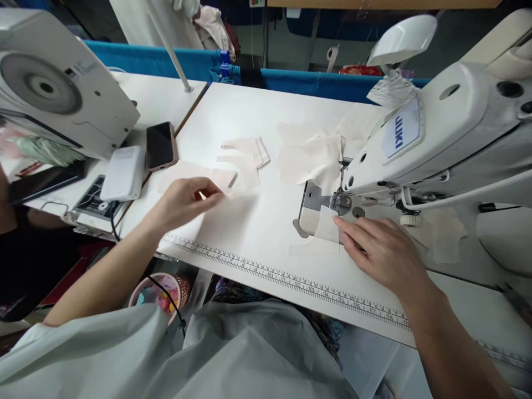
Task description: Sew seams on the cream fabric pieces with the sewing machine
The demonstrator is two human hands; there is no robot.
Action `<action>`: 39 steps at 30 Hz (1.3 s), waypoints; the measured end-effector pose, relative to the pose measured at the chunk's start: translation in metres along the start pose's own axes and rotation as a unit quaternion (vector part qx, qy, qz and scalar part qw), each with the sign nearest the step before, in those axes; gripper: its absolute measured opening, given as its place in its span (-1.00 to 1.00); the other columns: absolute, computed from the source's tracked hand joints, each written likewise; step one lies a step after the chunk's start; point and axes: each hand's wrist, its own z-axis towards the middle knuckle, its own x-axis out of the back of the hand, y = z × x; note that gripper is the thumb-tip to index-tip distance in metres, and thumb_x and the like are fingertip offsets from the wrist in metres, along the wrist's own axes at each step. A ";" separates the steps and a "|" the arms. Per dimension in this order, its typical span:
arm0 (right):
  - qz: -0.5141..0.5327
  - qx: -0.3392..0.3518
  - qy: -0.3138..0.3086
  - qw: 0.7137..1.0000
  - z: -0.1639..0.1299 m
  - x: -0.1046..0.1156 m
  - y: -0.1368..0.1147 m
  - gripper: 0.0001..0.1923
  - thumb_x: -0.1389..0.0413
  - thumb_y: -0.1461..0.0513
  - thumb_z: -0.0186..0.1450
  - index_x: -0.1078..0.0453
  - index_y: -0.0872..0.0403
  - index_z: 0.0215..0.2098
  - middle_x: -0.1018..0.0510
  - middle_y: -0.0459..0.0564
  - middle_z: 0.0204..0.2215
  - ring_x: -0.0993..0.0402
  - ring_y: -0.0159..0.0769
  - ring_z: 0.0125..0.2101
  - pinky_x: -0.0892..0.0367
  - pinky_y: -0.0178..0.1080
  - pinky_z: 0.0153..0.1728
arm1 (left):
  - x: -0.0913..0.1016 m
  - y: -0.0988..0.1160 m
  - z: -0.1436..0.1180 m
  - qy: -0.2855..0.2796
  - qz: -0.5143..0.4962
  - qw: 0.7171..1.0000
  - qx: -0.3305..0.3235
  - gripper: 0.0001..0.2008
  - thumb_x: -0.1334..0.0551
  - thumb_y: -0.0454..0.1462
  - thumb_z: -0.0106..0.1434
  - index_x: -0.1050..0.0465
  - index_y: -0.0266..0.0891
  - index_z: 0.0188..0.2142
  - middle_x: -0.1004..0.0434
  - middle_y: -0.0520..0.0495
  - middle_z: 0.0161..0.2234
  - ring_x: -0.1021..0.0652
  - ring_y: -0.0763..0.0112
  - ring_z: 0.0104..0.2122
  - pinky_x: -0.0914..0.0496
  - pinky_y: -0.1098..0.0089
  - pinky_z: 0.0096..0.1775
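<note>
My right hand [380,252] lies with fingers stretched out beside the needle area of the sewing machine [449,116]. Its index fingertip rests on the edge of a thin white fabric piece [329,224], which reaches over the metal needle plate [310,220] to the presser foot [343,202]. Over to the left, my left hand [187,202] hovers low above the table, thumb and fingers pinched together. Whether a thin pale piece is between them is blurred. Just beyond its fingertips lie small cut pale fabric pieces [248,158]. Crumpled pale fabric [311,158] lies behind the needle plate.
A printed ruler strip [270,272] runs along the front of the white table [257,111]. At left are a phone [161,145], a white power bank [123,173] and another machine [62,83]. A pink basket [183,293] stands below. Blue cloth [307,83] borders the back.
</note>
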 end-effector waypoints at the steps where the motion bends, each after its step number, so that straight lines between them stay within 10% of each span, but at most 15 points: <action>1: -0.002 0.000 -0.002 1.000 0.000 0.000 0.000 -0.72 -0.06 0.34 0.35 -0.41 0.24 0.01 -0.50 -0.02 -0.42 -0.41 -0.28 -0.41 -0.23 -0.22 -0.37 | -0.009 0.006 -0.004 -0.021 -0.018 0.999 -0.027 -0.76 -0.19 -0.11 0.23 -0.52 -0.23 -0.36 -0.54 -0.01 -0.46 -0.41 0.50 -0.56 -0.29 0.46 -0.52; 7: 0.013 -0.002 -0.001 1.000 0.003 0.002 -0.003 -0.73 -0.04 0.34 0.35 -0.43 0.24 -0.01 -0.49 -0.04 -0.47 -0.38 -0.30 -0.45 -0.24 -0.22 -0.36 | -0.061 0.031 -0.005 0.031 0.080 0.964 -0.251 -0.77 -0.10 -0.22 0.36 -0.45 -0.30 -0.14 -0.51 -0.19 -0.19 -0.48 0.27 -0.17 -0.41 0.25 -0.13; 15: 0.149 -0.068 -0.011 0.986 0.003 0.008 -0.014 -0.70 0.02 0.32 0.38 -0.41 0.15 0.03 -0.53 0.04 -0.29 -0.42 -0.29 -0.37 -0.32 -0.20 -0.31 | -0.067 0.043 0.026 -0.088 0.216 0.952 -0.200 -0.75 -0.14 -0.12 0.32 -0.42 -0.27 -0.24 -0.53 -0.03 -0.49 -0.50 0.32 -0.45 -0.34 0.23 -0.23; 23: 0.550 -0.149 -0.165 0.805 0.011 0.030 -0.042 -0.70 -0.01 0.22 0.37 -0.39 -0.06 0.05 -0.13 0.09 0.29 -0.39 -0.48 -0.36 -0.38 -0.34 -0.38 | -0.058 0.071 0.025 -0.207 -0.145 0.955 -0.157 -0.75 -0.17 -0.11 0.30 -0.47 -0.21 -0.40 -0.49 -0.02 -0.42 -0.47 0.46 -0.44 -0.32 0.45 -0.42; 30: 0.619 -0.232 -0.137 0.738 0.006 0.028 -0.041 -0.71 0.02 0.15 0.39 -0.46 0.08 -0.06 -0.37 -0.12 -0.48 -0.34 -0.44 -0.47 -0.31 -0.34 -0.44 | -0.086 0.111 0.048 -0.292 -0.234 0.923 -0.084 -0.80 -0.17 -0.13 0.29 -0.42 -0.23 -0.31 -0.37 0.11 -0.61 -0.27 0.56 -0.66 -0.11 0.49 -0.61; 39: 0.610 -0.351 -0.196 0.682 0.002 0.030 -0.018 -0.70 0.00 0.11 0.38 -0.43 0.12 -0.09 -0.49 -0.08 -0.48 -0.44 -0.43 -0.52 -0.34 -0.38 -0.55 | -0.119 0.127 0.081 -0.156 -0.022 0.968 -0.195 -0.86 -0.12 -0.31 0.22 -0.41 -0.26 -0.42 -0.52 0.00 -0.49 -0.45 0.48 -0.53 -0.27 0.46 -0.46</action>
